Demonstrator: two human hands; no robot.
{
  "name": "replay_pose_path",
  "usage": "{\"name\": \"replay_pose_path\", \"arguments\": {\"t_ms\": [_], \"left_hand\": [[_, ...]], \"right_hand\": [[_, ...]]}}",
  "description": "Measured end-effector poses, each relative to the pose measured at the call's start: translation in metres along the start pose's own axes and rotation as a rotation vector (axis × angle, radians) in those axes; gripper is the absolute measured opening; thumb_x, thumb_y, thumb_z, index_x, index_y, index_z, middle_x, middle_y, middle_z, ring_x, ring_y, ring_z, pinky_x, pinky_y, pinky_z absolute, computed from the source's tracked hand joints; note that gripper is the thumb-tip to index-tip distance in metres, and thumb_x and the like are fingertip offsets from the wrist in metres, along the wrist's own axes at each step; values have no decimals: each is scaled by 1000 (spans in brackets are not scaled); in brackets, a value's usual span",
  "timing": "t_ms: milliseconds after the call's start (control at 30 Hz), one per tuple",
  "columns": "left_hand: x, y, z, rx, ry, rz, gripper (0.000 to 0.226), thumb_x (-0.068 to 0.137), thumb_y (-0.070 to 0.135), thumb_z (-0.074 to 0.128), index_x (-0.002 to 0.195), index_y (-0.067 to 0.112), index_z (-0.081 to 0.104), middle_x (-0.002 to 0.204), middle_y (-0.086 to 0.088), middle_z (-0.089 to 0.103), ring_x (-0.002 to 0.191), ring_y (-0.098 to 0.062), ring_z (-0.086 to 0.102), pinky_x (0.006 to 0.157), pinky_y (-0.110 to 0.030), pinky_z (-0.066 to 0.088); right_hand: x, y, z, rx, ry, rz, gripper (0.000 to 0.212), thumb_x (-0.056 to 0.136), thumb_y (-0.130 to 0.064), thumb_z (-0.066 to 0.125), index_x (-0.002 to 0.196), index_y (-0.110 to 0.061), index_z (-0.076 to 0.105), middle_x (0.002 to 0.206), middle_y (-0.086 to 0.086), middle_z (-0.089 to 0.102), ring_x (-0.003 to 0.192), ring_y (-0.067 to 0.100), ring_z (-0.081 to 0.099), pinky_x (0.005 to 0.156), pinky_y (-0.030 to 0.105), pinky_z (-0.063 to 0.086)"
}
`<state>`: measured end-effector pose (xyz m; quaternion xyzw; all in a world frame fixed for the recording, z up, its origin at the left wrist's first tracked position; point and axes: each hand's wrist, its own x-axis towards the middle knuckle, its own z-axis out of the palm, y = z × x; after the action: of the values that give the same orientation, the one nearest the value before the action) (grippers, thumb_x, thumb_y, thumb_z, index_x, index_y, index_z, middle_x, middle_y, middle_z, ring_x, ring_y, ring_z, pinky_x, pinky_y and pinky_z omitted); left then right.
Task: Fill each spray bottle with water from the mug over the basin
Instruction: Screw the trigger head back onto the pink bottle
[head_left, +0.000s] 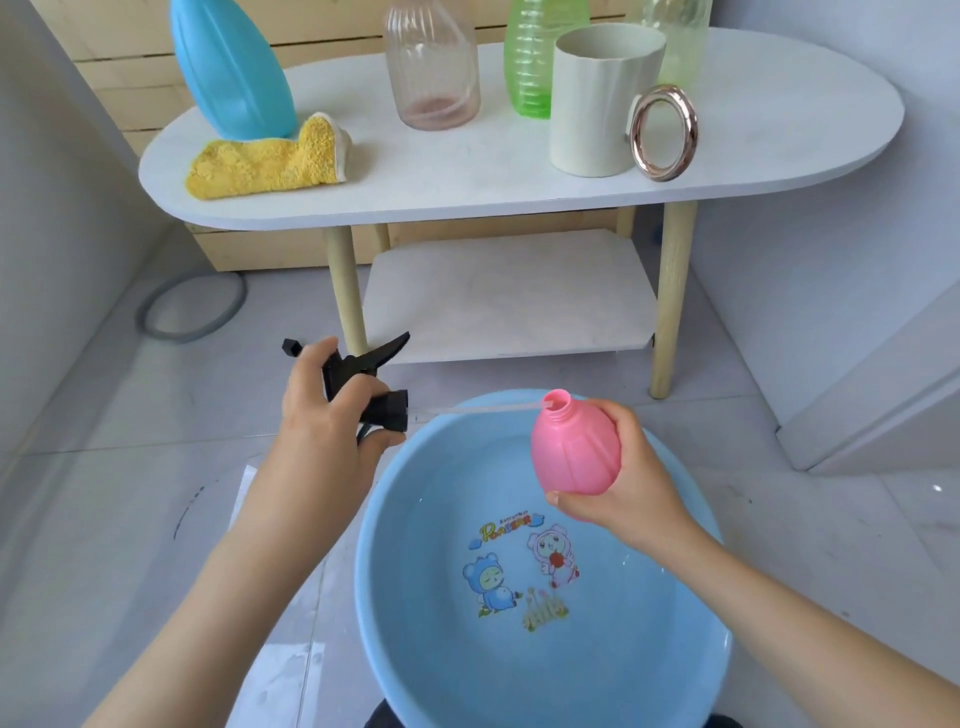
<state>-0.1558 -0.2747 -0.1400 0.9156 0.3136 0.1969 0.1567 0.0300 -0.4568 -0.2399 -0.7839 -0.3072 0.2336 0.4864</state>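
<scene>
1. Head view: your right hand (631, 480) grips the pink spray bottle (574, 449), uncapped, above the blue basin (395, 597).
2. Your left hand (324, 405) has its fingers curled round the black spray head (371, 382); its dip tube (478, 409) reaches the bottle mouth.
3. Mug (597, 104) stands on the worktop (467, 171), beside the blue bottle (231, 67), clear bottle (431, 67), green bottle (535, 57), yellow cloth (265, 163).

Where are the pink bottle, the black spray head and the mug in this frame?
pink bottle (571, 457): head view, on its body just left of the fingers holding it.
black spray head (387, 408): head view, on its screw collar.
mug (592, 104): head view, on its pale front wall.
</scene>
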Motion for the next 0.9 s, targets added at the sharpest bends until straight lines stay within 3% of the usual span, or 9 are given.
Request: {"name": "replay_pose_path", "arguments": {"t_ms": [233, 400, 500, 567, 633, 700, 767, 833, 900], "left_hand": [[6, 14, 1, 108, -37, 142, 26, 68, -6, 79, 90, 0, 66, 135, -32, 39, 119, -56, 45, 57, -41, 48], [12, 21, 7, 136, -71, 249, 29, 68, -7, 79, 93, 2, 66, 143, -31, 32, 135, -50, 30, 60, -53, 54], [13, 30, 19, 69, -145, 298, 41, 66, -1, 83, 103, 7, 68, 148, -28, 27, 135, -47, 32, 79, -53, 53], [11, 42, 26, -36, -203, 262, 46, 75, 13, 79, 119, 15, 64, 157, -13, 14, 142, -30, 27, 98, -31, 41], [6, 54, 29, -182, -260, 220, 44, 83, 25, 71, 125, 20, 60, 159, -1, 7, 139, -9, 26, 97, -2, 23], [4, 66, 32, -315, -243, 177, 39, 88, 24, 64, 126, 20, 58, 158, 1, 12, 129, 1, 28, 89, 9, 17], [5, 71, 37, -415, -194, 132, 45, 92, 12, 59, 133, 24, 49, 155, 0, 23, 131, 0, 30, 96, 4, 23], [6, 71, 43, -543, -186, 28, 60, 91, 3, 57, 142, 25, 34, 145, 2, 40, 132, -6, 40, 107, -17, 34], [7, 72, 44, -714, -216, -105, 61, 90, 1, 58, 142, 22, 34, 132, 9, 52, 124, -4, 50, 107, -30, 40]], "right_hand": [[-7, 9, 3, -26, -42, 8, 95, 45, -38, 86, 124, -45, 33, 126, -16, 42, 111, 12, 48, 82, 29, 48], [-15, 12, 4, -48, -73, 11, 90, 45, -38, 85, 115, -56, 31, 122, -25, 40, 113, 12, 46, 82, 28, 48], [-19, 9, 7, -42, -97, 1, 89, 46, -36, 85, 113, -58, 31, 121, -28, 39, 113, 11, 45, 80, 25, 47], [-21, 5, 10, -31, -108, 8, 89, 46, -36, 85, 114, -58, 30, 121, -25, 40, 111, 9, 46, 77, 26, 50], [-22, 0, 13, -12, -118, 12, 90, 48, -34, 86, 115, -58, 30, 120, -24, 40, 109, 6, 48, 72, 26, 52], [-24, -4, 14, -3, -129, 2, 89, 51, -31, 87, 115, -56, 30, 119, -25, 41, 106, 3, 48, 67, 20, 51], [-26, -8, 14, 14, -139, 0, 86, 52, -30, 87, 111, -58, 31, 118, -25, 42, 104, 1, 50, 62, 17, 51], [-29, -11, 14, 31, -147, 8, 86, 51, -33, 86, 111, -59, 31, 117, -27, 42, 103, 1, 51, 66, 22, 53], [-31, -12, 13, 31, -153, 14, 86, 49, -36, 84, 112, -59, 31, 119, -28, 41, 105, 3, 51, 72, 26, 53]]}}
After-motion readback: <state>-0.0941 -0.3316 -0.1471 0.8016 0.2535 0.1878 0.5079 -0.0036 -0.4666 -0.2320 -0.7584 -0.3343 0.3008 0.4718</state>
